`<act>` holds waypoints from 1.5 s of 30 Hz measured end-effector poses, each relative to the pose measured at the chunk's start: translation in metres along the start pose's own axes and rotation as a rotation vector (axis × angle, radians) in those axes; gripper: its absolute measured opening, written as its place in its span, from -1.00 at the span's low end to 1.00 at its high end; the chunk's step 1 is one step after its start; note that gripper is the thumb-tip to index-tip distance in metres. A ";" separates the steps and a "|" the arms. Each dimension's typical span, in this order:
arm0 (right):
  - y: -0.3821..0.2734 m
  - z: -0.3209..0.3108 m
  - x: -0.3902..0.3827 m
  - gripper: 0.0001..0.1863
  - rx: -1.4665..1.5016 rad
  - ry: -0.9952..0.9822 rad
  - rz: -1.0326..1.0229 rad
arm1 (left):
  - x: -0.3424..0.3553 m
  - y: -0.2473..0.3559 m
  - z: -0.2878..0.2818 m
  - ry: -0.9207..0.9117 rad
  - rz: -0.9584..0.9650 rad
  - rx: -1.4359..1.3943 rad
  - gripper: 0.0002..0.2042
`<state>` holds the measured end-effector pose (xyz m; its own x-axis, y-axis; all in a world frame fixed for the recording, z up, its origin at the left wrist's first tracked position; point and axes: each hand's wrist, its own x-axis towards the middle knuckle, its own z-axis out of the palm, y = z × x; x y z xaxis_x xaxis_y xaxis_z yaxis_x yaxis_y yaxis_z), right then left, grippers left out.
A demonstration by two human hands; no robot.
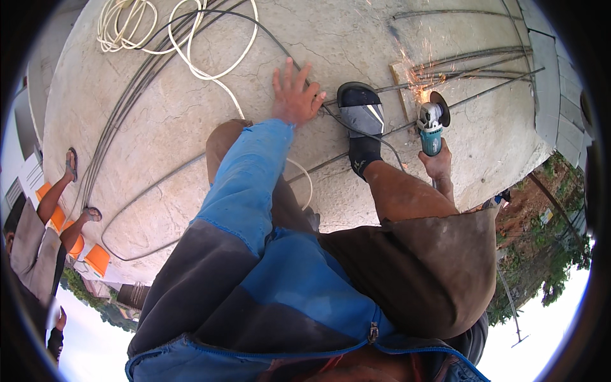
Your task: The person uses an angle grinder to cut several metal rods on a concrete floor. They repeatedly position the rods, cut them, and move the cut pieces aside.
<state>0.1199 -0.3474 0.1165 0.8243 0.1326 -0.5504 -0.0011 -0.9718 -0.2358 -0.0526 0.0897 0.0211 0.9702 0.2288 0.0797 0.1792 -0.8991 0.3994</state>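
My right hand [438, 164] grips the teal body of an angle grinder [431, 130], its dark disc [440, 109] at the front. Orange sparks [421, 89] spray from beside the disc, where it meets thin steel rods [471, 62]; the exact contact point is lost in the glare. My left hand [296, 95] lies palm down with fingers spread, over the concrete and beside a steel rod and a dark cord [275, 39]. Whether the palm presses on the rod is hidden. Between my hands, my foot in a dark sandal [360, 105] stands across the rods.
Under the rods near the sparks lies a wooden strip [400, 89]. A coiled white cable [127, 25] and long bent rods [118, 127] spread over the concrete slab [165, 114]. At left, another person's sandalled feet [72, 164] are near orange containers [97, 259].
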 end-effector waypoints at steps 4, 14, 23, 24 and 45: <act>0.000 0.000 0.000 -0.35 0.003 0.005 -0.002 | 0.000 0.000 -0.001 -0.012 0.001 -0.017 -0.66; -0.003 -0.002 0.001 -0.38 0.010 -0.001 -0.020 | 0.000 0.000 0.000 -0.008 0.005 -0.009 -0.66; -0.005 -0.003 0.000 -0.39 0.007 0.010 -0.033 | 0.001 0.000 -0.001 -0.033 -0.003 -0.002 -0.65; -0.004 -0.003 0.001 -0.39 0.009 0.009 -0.031 | 0.001 0.000 -0.001 -0.038 -0.006 0.000 -0.65; 0.002 -0.001 0.003 -0.38 0.006 -0.002 -0.024 | 0.000 0.000 0.001 -0.029 -0.013 -0.007 -0.64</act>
<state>0.1225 -0.3492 0.1153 0.8230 0.1561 -0.5462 0.0150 -0.9672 -0.2537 -0.0524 0.0895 0.0198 0.9722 0.2294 0.0477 0.1908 -0.8933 0.4069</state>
